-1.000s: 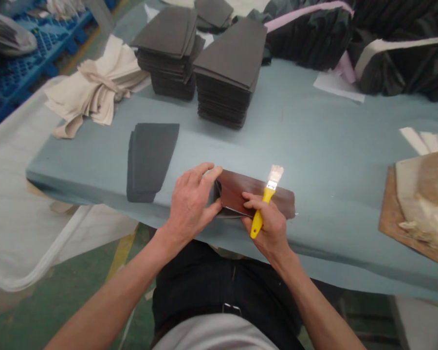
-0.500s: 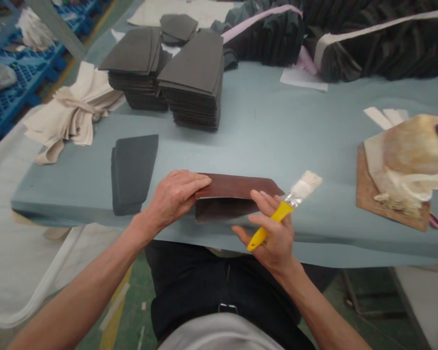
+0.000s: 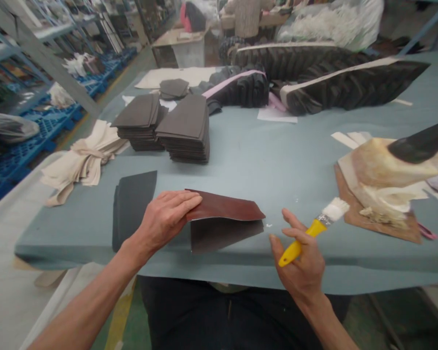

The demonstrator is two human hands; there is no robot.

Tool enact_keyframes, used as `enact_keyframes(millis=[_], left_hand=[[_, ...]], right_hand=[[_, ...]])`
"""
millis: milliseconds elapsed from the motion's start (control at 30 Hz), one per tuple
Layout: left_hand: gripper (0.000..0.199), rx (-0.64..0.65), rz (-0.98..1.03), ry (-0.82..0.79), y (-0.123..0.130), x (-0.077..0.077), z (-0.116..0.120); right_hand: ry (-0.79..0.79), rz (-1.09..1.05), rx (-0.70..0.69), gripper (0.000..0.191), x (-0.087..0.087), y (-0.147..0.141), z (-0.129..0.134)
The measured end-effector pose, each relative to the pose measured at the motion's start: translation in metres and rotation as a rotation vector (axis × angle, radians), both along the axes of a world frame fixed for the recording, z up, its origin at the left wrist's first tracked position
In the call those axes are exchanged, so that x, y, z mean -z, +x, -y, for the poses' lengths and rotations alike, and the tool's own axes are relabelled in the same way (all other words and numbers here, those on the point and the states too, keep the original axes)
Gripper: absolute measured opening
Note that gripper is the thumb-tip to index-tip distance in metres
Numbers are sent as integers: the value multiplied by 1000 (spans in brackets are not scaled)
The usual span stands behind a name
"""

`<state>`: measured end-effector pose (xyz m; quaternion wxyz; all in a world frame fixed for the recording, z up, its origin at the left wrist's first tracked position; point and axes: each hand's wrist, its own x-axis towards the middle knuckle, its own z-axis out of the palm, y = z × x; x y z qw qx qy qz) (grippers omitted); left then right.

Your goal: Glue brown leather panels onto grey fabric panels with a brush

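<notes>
Softly glossy, leathery brown panel [image 3: 226,207]

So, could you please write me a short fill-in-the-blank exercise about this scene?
1. The brush in the right hand has a ____ handle.
2. Only the ____ hand touches the brown sheet.
3. Beyond the sheet, ____ tall dark stacks stand side by side.

Missing words: yellow; left; two.
</notes>
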<state>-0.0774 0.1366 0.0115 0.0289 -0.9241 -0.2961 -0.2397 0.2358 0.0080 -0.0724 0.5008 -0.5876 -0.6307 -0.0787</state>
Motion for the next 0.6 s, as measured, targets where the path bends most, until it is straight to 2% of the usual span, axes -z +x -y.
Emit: enact_keyframes(millis=[233,333,433,500,600], left_hand=[[28,-6,-7,100,17,-27,-11],[25,-21,-37,143,21,-37,-18],[24,-63,-57,122,25,-51,-27],[27,-102,-7,91,28,-64,-34],[22,-192,203,-23,36,-86,-48]], right_hand=[[-53,-7,80,19,10,10,-5],[-75,8,143,24,13,17,-7],[-60,54,190,32,21,28,-9],[-53,62,200,35,29,36,-10],[-38,76,176,36,46,47,-9]])
